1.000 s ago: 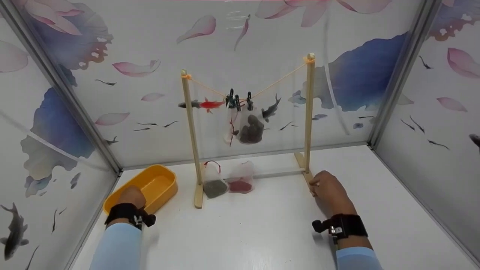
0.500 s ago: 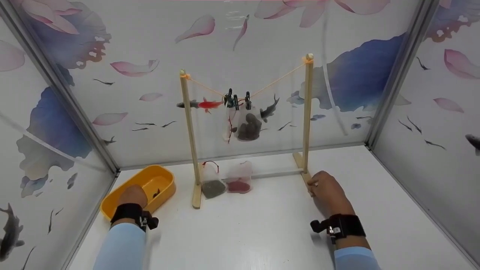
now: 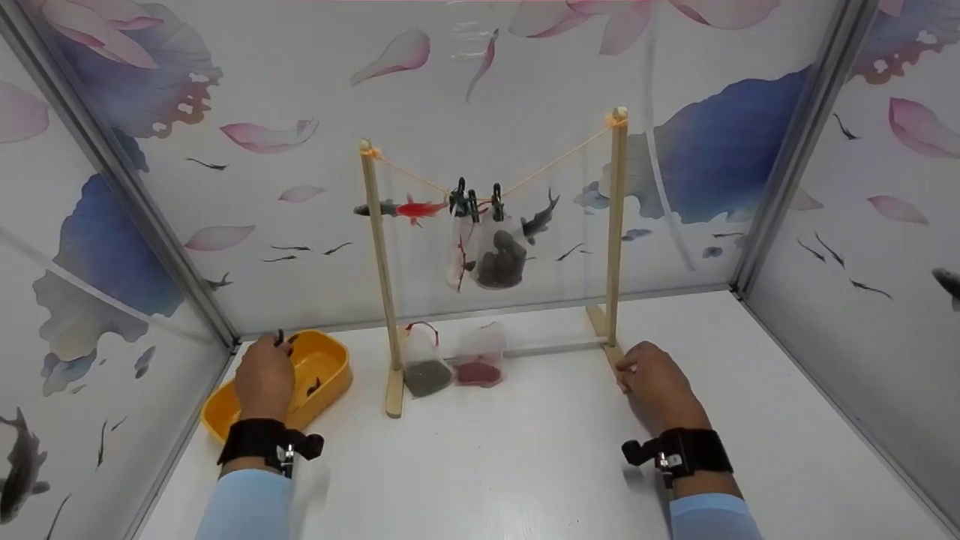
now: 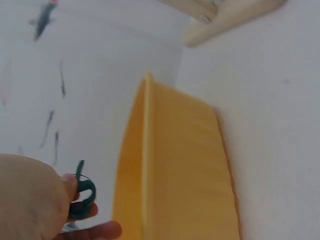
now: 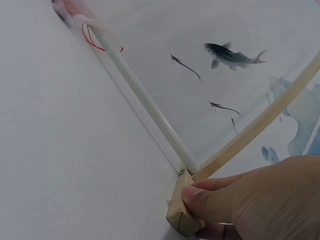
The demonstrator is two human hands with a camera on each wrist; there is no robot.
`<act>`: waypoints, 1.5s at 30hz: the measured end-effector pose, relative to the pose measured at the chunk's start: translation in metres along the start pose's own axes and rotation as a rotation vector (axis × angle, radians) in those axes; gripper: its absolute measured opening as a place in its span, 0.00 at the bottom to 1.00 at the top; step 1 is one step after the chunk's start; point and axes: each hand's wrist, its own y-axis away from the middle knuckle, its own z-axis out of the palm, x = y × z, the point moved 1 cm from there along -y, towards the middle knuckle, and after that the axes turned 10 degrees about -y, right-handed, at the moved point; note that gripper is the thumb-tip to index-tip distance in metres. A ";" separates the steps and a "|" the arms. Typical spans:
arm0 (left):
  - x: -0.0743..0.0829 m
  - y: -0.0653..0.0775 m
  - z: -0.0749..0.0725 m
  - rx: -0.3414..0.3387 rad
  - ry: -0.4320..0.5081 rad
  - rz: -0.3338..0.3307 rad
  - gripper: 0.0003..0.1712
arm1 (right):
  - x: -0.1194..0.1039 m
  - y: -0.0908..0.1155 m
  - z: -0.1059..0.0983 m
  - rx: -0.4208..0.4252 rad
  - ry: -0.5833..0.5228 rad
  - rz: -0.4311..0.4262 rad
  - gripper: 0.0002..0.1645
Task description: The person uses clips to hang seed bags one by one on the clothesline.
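Note:
My left hand is raised over the yellow tray and pinches a small dark green clip between thumb and fingers. Another dark clip lies inside the tray. With thumb and fingers, my right hand grips the right wooden foot of a small drying rack. An orange string sags between the rack's posts. Several black clips sit on it, bunched near the middle. From them hangs a sheer pouch of dark stones, with a second, pale pouch at its left.
On the table between the rack's feet lie a pouch of grey-green grains and a pouch of red grains. A white crossbar joins the feet low down. Printed wall panels enclose the table at the back and sides.
My left hand has come up out of the tray, bringing a clip with it. The right hand stays on the rack's foot. The hanging pouches swing slightly.

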 end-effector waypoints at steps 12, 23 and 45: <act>0.134 0.061 0.043 0.004 0.746 0.026 0.19 | -0.002 -0.002 0.000 -0.014 -0.014 0.030 0.12; 0.184 0.088 0.063 -0.190 0.839 0.214 0.17 | -0.024 -0.003 -0.005 -0.026 0.105 0.022 0.19; 0.218 0.122 0.075 -0.426 0.907 0.430 0.17 | -0.187 0.054 0.048 -0.196 -0.138 -0.716 0.33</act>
